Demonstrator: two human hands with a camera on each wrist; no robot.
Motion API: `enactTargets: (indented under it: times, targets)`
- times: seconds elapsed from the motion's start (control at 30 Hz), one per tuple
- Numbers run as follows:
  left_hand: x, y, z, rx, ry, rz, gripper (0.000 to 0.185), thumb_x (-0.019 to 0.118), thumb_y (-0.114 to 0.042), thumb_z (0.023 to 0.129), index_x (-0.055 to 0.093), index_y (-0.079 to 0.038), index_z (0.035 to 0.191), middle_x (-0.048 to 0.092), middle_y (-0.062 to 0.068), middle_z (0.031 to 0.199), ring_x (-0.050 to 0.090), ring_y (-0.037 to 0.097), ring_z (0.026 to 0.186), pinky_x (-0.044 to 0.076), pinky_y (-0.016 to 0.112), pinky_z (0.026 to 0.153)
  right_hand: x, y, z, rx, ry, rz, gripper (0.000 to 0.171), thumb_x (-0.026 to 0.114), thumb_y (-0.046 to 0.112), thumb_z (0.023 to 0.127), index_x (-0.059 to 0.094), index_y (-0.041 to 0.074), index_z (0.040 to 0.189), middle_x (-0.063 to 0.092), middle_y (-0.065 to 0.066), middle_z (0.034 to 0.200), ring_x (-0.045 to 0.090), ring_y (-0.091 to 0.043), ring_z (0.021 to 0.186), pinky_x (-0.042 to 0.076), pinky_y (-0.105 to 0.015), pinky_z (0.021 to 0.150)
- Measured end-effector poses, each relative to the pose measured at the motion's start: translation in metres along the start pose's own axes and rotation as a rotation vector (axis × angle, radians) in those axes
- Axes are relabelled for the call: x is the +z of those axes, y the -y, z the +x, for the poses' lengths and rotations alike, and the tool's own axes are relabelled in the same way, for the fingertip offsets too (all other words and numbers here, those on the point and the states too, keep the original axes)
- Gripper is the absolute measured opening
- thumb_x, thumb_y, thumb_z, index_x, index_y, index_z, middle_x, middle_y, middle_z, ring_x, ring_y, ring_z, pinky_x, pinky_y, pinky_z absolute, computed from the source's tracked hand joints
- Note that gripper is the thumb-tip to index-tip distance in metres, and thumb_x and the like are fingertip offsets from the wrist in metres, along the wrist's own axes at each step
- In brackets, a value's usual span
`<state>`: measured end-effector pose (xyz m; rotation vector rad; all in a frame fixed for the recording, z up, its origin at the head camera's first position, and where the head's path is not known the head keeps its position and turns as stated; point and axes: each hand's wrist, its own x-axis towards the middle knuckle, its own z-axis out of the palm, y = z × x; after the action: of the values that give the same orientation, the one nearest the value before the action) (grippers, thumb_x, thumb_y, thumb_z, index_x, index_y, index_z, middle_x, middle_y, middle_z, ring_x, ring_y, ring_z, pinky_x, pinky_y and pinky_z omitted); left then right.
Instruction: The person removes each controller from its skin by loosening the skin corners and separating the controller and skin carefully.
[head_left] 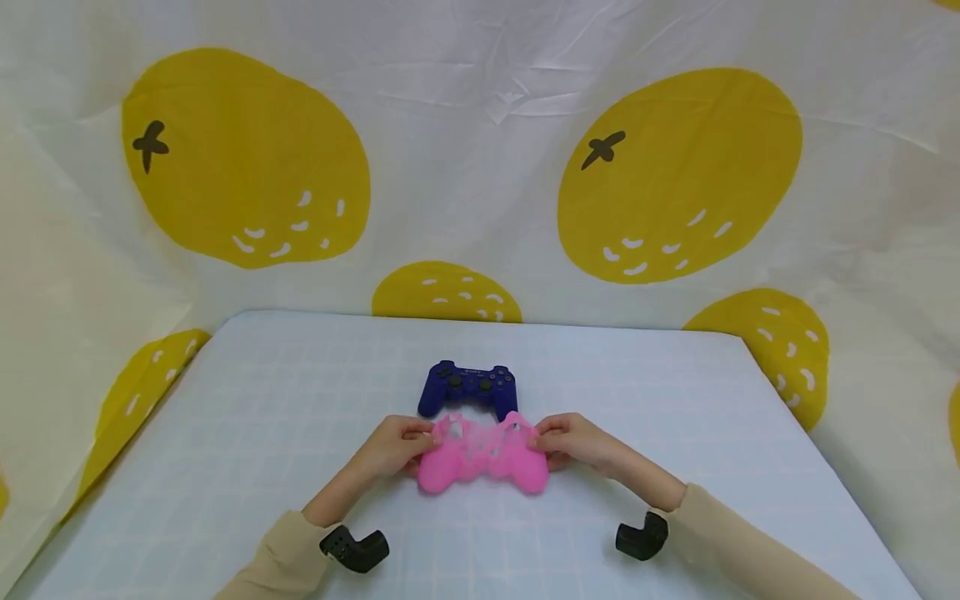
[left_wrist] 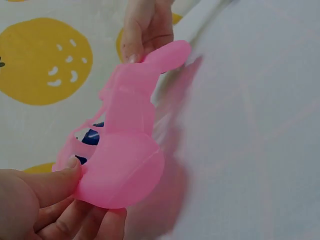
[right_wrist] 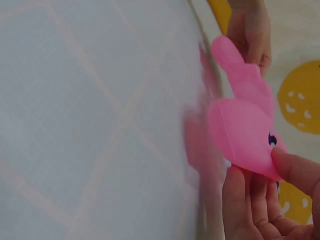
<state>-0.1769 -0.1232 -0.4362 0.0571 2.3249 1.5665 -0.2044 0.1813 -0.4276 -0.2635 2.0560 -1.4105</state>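
A pink silicone controller cover [head_left: 483,457] is held up just above the table by both hands. My left hand [head_left: 397,447] pinches its left grip, thumb on top [left_wrist: 60,172]. My right hand [head_left: 573,440] pinches its right grip [right_wrist: 245,130] between thumb and fingers. A dark blue game controller [head_left: 468,386] lies on the table right behind the cover, and shows through the cover's holes [left_wrist: 90,136] in the left wrist view.
The table [head_left: 262,433] has a pale blue gridded cloth. A white backdrop with big yellow fruit prints [head_left: 247,158] hangs behind and at both sides. A black wrist-camera mount [head_left: 354,547] sits on each forearm.
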Motion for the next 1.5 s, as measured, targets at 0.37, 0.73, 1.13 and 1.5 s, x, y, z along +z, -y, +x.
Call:
enactTargets:
  times: [0.37, 0.73, 1.13, 1.5]
  targets:
    - [0.020, -0.012, 0.009, 0.055, -0.051, 0.008, 0.031, 0.068, -0.013, 0.088, 0.065, 0.003, 0.114, 0.068, 0.004, 0.079, 0.057, 0.009, 0.060, 0.052, 0.025, 0.054, -0.022, -0.008, -0.015, -0.023, -0.007, 0.016, 0.028, 0.063, 0.019, 0.093, 0.058, -0.005, 0.107, 0.063, 0.005, 0.078, 0.058, -0.010, 0.073, 0.055, -0.025, 0.070]
    - [0.053, -0.040, 0.028, 0.186, -0.025, 0.063, 0.027, 0.065, -0.011, 0.090, 0.067, 0.001, 0.115, 0.067, 0.008, 0.085, 0.055, 0.009, 0.065, 0.051, 0.022, 0.058, -0.078, -0.015, -0.028, -0.112, 0.047, -0.051, 0.016, 0.057, 0.019, 0.096, 0.055, 0.006, 0.105, 0.060, 0.005, 0.084, 0.059, -0.007, 0.080, 0.055, -0.026, 0.076]
    - [0.081, -0.063, 0.054, 0.233, -0.085, 0.118, 0.026, 0.067, -0.007, 0.087, 0.070, 0.000, 0.112, 0.070, 0.006, 0.079, 0.054, 0.007, 0.059, 0.048, 0.020, 0.054, -0.117, -0.019, -0.040, -0.079, 0.010, -0.099, 0.034, 0.054, 0.018, 0.098, 0.047, -0.009, 0.116, 0.060, 0.005, 0.088, 0.059, -0.008, 0.084, 0.055, -0.025, 0.080]
    - [0.095, -0.077, 0.081, 0.248, -0.148, 0.211, 0.026, 0.069, -0.006, 0.084, 0.072, -0.002, 0.109, 0.072, 0.007, 0.076, 0.055, 0.006, 0.050, 0.046, 0.019, 0.048, -0.138, -0.025, -0.034, -0.074, -0.016, -0.084, 0.030, 0.055, 0.018, 0.097, 0.050, -0.006, 0.114, 0.063, 0.008, 0.087, 0.060, -0.006, 0.085, 0.055, -0.024, 0.081]
